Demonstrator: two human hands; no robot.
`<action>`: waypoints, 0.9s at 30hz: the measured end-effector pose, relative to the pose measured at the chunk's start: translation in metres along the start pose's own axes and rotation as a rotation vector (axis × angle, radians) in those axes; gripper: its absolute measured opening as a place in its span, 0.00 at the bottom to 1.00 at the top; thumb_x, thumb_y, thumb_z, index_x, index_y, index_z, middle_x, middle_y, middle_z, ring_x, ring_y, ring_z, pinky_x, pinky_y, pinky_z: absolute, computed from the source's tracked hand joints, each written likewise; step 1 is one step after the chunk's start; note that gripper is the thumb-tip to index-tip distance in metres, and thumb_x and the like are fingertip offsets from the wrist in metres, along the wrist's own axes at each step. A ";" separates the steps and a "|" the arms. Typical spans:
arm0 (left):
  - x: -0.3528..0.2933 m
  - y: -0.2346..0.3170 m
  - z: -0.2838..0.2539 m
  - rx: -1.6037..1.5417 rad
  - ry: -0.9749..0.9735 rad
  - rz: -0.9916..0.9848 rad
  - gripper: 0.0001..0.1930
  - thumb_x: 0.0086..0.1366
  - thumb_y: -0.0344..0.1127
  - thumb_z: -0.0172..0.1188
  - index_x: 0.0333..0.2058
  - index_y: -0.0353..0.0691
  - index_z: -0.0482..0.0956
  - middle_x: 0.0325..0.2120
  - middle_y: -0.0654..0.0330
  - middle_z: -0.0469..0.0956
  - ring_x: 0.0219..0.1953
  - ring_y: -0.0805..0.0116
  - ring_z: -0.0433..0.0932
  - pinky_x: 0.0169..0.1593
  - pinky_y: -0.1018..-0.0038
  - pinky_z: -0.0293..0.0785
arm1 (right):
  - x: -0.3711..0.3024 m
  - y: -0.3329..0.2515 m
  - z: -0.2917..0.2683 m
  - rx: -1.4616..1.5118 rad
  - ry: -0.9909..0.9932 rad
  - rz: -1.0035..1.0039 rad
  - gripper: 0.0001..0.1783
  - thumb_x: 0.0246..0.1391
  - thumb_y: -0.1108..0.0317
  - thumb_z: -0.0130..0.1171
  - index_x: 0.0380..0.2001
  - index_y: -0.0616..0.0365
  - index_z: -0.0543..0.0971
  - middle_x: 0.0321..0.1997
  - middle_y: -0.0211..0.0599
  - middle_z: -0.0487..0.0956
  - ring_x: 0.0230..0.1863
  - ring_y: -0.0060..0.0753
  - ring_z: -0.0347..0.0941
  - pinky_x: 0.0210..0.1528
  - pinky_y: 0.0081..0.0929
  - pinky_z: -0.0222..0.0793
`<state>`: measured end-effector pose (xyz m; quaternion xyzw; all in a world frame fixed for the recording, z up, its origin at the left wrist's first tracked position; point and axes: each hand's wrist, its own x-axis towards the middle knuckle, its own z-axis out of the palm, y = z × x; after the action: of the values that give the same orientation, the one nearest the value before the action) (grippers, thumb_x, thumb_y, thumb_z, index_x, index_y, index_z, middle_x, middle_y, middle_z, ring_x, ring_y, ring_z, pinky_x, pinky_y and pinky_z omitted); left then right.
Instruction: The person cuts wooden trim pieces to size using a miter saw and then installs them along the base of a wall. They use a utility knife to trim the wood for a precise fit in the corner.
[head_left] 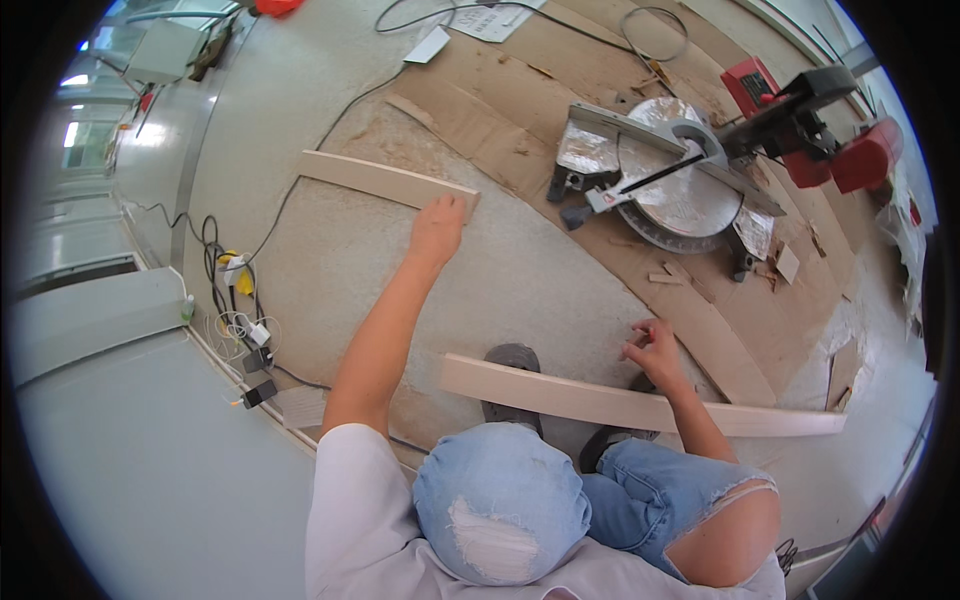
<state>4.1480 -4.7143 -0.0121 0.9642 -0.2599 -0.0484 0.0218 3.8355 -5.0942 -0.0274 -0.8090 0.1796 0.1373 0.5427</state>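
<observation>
our left hand [437, 230] touches the short pale-wood plank [370, 181], grip unclear; our right hand [658, 354] spreads; the long pale-wood plank [608, 406] seems pending.

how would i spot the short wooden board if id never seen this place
Find the red-and-black miter saw on the cardboard, then look left to the grey floor. The short wooden board is there, with the person's left hand at its right end. Unlike the longer board, which crosses over the shoes, it sits well ahead of the feet.
</observation>
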 end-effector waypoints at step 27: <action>-0.028 0.104 -0.031 -0.291 0.007 0.427 0.15 0.52 0.38 0.72 0.30 0.42 0.73 0.30 0.57 0.77 0.38 0.54 0.77 0.44 0.59 0.72 | 0.003 -0.026 -0.034 0.816 -0.262 0.239 0.22 0.54 0.69 0.46 0.52 0.62 0.75 0.43 0.36 0.78 0.40 0.27 0.74 0.47 0.24 0.69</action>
<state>4.0759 -4.7894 0.0282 0.8744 -0.4477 -0.0762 0.1709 3.8505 -5.1166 0.0058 -0.4779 0.2410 0.2181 0.8161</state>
